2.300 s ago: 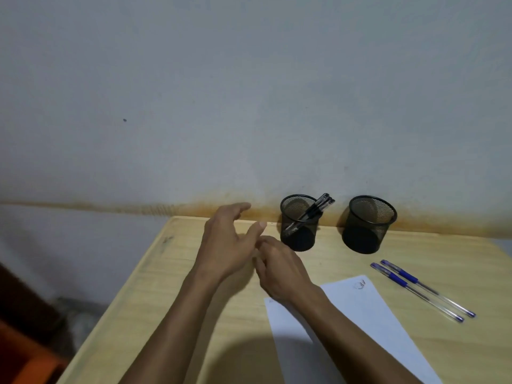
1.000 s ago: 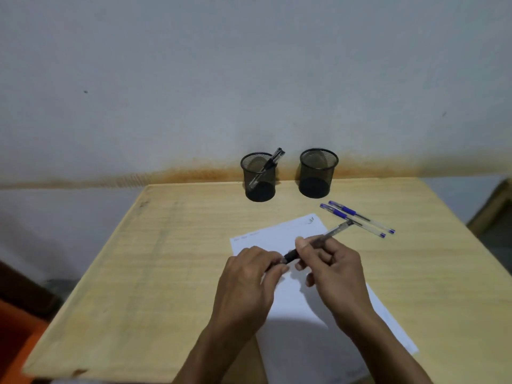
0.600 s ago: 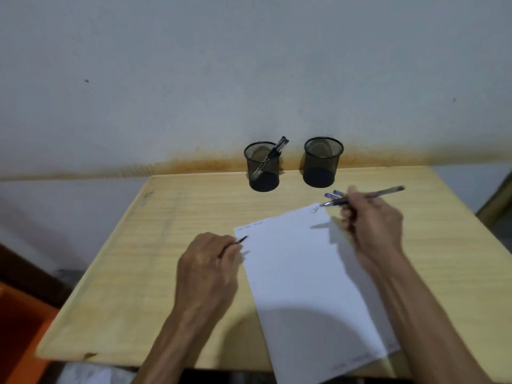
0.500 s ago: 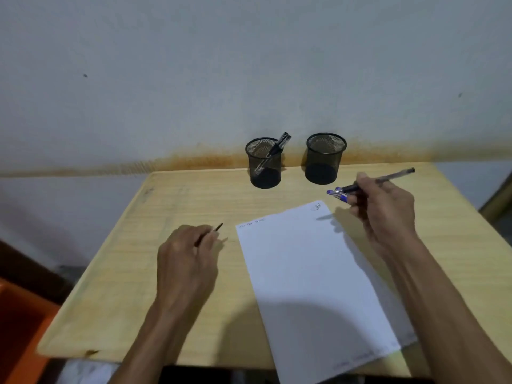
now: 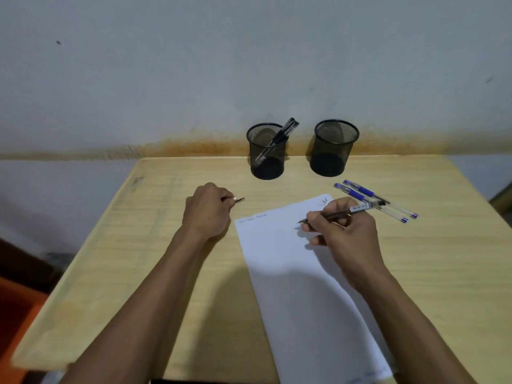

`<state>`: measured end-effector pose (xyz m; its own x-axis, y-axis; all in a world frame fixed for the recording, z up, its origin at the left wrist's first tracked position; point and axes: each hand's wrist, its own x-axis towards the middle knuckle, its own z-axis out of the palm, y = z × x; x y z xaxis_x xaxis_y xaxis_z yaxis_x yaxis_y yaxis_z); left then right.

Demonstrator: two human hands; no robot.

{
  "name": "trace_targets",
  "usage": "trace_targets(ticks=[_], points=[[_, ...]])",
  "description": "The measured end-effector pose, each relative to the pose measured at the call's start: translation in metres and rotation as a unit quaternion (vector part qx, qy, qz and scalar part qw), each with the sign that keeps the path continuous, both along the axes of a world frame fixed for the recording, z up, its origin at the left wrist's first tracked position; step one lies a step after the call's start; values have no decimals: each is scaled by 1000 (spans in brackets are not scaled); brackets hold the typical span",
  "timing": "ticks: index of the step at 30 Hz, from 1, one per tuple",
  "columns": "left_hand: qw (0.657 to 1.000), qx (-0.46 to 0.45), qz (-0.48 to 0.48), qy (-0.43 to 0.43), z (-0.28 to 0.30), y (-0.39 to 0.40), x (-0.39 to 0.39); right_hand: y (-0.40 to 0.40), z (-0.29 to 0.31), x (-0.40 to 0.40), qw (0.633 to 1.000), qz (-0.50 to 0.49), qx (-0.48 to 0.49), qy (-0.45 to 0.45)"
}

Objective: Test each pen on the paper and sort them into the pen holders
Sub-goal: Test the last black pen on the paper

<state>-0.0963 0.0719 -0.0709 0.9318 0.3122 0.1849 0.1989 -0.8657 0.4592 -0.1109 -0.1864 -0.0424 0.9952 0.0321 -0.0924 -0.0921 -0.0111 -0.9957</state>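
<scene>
Right hand (image 5: 343,234): grip pinching pen (image 5: 340,213), tip on paper (image 5: 291,261) near its far edge. Left hand (image 5: 206,210): grip closed on cap (image 5: 238,199) (small, partly hidden), on surface (image 5: 144,245) left of paper. Two blue pens (image 5: 374,199) beside paper's far right corner. Left holder (image 5: 267,151) holds pens; right holder (image 5: 333,148) looks empty, both at far edge. Risk: unpinned paper sliding under the stroke, spoiling the test.
</scene>
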Motion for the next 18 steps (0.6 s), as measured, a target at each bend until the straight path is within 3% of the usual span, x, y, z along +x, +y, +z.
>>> trace_targets(ticks=[4, 7, 10, 14, 18], points=[[1000, 6, -9, -5, -6, 7, 1, 3, -3, 7, 1000, 3, -17, 13], [997, -1, -22, -79, -7, -1, -8, 10, -4, 13, 999, 29, -34, -1], [986, -9, -95, -139, -10, -21, -22, 19, -5, 24, 993, 48, -100, -41], [967, 43, -197, -154, -28, -28, -24, 31, -8, 45, 977, 89, -182, -72], [968, 35, -209, -132, -32, -25, -22, 40, -15, 58, 963, 122, -226, -83]])
